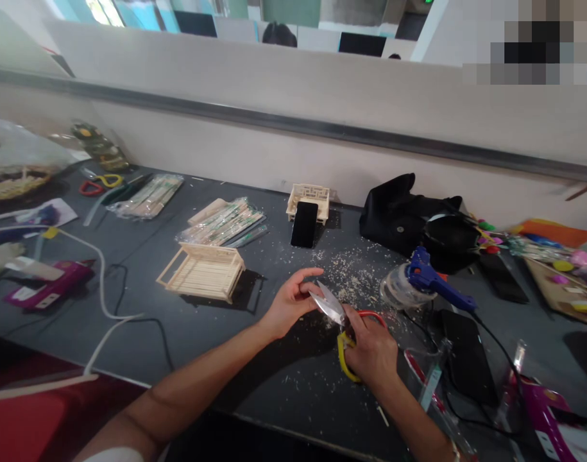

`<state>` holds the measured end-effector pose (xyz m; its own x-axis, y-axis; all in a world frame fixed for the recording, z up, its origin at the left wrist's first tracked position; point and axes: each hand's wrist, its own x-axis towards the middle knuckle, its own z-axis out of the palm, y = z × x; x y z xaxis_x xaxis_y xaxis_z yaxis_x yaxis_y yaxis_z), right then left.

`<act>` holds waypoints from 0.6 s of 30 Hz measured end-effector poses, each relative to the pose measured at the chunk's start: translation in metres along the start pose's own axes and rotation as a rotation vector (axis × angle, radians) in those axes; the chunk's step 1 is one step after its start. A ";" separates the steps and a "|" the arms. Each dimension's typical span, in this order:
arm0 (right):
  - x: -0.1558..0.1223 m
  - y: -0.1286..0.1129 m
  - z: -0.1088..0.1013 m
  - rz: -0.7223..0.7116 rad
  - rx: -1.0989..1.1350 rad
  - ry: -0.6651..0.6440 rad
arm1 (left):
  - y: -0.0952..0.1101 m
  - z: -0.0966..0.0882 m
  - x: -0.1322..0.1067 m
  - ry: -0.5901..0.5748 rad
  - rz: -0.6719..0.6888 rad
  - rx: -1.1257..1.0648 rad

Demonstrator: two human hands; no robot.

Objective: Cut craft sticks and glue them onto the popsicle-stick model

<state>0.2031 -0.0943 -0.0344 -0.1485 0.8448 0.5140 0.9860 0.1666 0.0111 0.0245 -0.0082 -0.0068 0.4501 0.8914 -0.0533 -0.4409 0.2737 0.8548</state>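
Observation:
My right hand (376,351) is closed round a pair of scissors (331,309) with one red and one yellow handle loop. Their blades are slightly parted and point up and left toward my left hand (290,301). Thumb and fingers of that hand come together beside the blade tips, with the index finger stretched out; whatever they pinch is too small to make out. Pale clippings (351,282) are scattered on the table beyond the blades. Left of my hands stands a small bed-like frame made of thin wooden sticks (204,274).
Behind are packs of wooden sticks (230,221) and a phone (305,224) leaning on a small wooden stick seat (317,192). To the right are a blue glue gun (432,279), a black bag (413,221) and cables. Another pair of scissors (103,183) lies far left.

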 end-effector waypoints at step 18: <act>-0.001 0.002 -0.001 -0.007 0.103 -0.089 | -0.005 -0.006 0.000 -0.050 0.036 0.051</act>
<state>0.2049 -0.0953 -0.0336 -0.1664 0.8846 0.4357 0.9725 0.2203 -0.0759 0.0222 -0.0073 -0.0141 0.4739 0.8806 0.0026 -0.4181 0.2224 0.8807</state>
